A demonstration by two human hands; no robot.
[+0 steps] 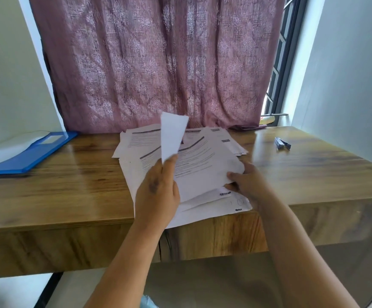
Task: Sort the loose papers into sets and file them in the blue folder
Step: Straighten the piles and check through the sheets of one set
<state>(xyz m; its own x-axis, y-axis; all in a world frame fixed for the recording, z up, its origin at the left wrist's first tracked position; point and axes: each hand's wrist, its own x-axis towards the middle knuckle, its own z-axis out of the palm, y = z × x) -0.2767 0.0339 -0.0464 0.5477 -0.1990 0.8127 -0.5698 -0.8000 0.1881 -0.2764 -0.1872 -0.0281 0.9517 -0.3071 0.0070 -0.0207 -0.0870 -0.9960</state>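
Observation:
A messy pile of printed white papers (pixel 193 161) lies in the middle of the wooden desk (pixel 69 185), reaching its front edge. My left hand (pixel 158 190) pinches a blank white sheet (pixel 171 136) and holds it upright above the pile. My right hand (pixel 247 183) grips the right edge of the top printed sheet, thumb on top and fingers underneath. The blue folder (pixel 31 152) lies open at the desk's far left, a white sheet inside it.
A small dark stapler (pixel 282 143) sits on the desk at the far right. A mauve patterned curtain (pixel 158 63) hangs behind the desk, with a barred window (pixel 280 63) to its right. White walls close in on both sides.

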